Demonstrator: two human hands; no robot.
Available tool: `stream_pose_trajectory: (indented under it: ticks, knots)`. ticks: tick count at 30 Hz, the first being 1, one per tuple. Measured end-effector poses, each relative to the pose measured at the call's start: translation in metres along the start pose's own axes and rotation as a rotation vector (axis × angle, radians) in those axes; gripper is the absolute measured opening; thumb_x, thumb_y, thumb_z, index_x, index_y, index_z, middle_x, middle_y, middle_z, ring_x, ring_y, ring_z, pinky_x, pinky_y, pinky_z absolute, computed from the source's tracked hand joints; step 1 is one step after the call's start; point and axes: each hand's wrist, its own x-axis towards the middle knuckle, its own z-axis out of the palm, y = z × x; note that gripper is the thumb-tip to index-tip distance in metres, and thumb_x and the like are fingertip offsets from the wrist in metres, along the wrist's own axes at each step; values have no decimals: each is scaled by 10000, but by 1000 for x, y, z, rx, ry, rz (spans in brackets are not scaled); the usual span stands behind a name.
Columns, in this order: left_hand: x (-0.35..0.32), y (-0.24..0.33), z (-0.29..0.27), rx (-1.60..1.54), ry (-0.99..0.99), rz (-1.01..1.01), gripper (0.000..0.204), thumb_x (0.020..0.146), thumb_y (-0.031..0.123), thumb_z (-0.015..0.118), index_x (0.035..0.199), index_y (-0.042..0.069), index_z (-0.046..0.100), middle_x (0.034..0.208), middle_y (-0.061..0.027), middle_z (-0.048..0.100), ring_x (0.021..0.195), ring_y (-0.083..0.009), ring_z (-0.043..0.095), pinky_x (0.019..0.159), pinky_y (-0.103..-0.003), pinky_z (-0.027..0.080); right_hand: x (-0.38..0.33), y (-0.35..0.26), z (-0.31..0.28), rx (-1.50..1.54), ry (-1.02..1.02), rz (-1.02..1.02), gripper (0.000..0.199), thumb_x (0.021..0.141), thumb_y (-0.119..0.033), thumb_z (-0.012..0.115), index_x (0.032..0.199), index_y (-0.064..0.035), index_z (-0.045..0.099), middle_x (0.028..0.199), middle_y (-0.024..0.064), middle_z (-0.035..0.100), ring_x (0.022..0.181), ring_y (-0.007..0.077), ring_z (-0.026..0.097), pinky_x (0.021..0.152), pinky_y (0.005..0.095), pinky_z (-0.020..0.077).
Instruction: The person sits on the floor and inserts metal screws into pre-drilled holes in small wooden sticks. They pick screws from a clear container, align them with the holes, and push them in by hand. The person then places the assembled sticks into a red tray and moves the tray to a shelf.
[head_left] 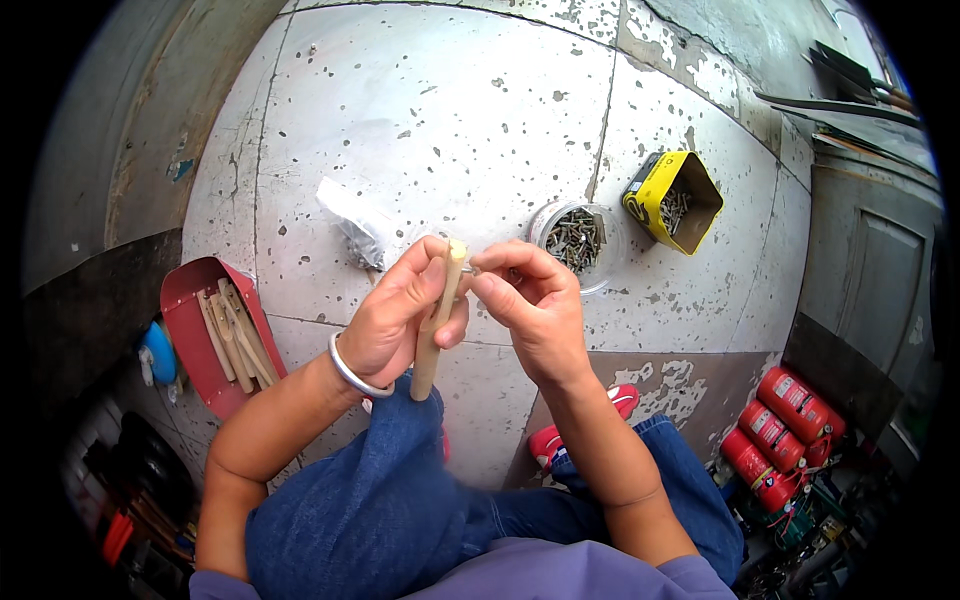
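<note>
My left hand [385, 325] is closed around a pale wooden handle [427, 355], held nearly upright over my left knee with its lower end by the jeans. At the handle's upper end my right hand [548, 325] pinches a small metal piece [469, 268] against its side; the fingers hide most of that piece. Just beyond the right hand stands a clear round tub [616, 250] of short metal pieces. A yellow tin [655, 199] with similar pieces sits to its right. Beyond my left hand lies a clear plastic bag [350, 215] with dark small parts inside.
On the left, a red bin [185, 305] holds several wooden handles [236, 335], with a blue round object [158, 352] beside it. Several red fire extinguishers [772, 437] lie at the right. A grey cabinet [875, 280] stands farther right; a worn wall [130, 130] rises at the left.
</note>
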Motion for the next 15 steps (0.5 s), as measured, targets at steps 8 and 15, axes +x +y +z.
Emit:
stream_pose_trajectory:
  ticks: [8,15]
  knots:
    - [2,0,-3,26,-89,60,188,973,326,480,1019,149,437,877,-13,541,631,-114,514,593,-254,397,-2,2,1,-12,5,-28,143,855,-27,650,991,9,625,868,38,616,791,89,576,695,224,454]
    - [5,-2,-5,9,-80,103,157,979,302,474,1022,154,447,945,-20,560,630,-123,524,599,-257,408,-1,7,-7,229,-36,155,176,883,-90,635,1025,10,602,841,58,627,722,110,597,622,223,457]
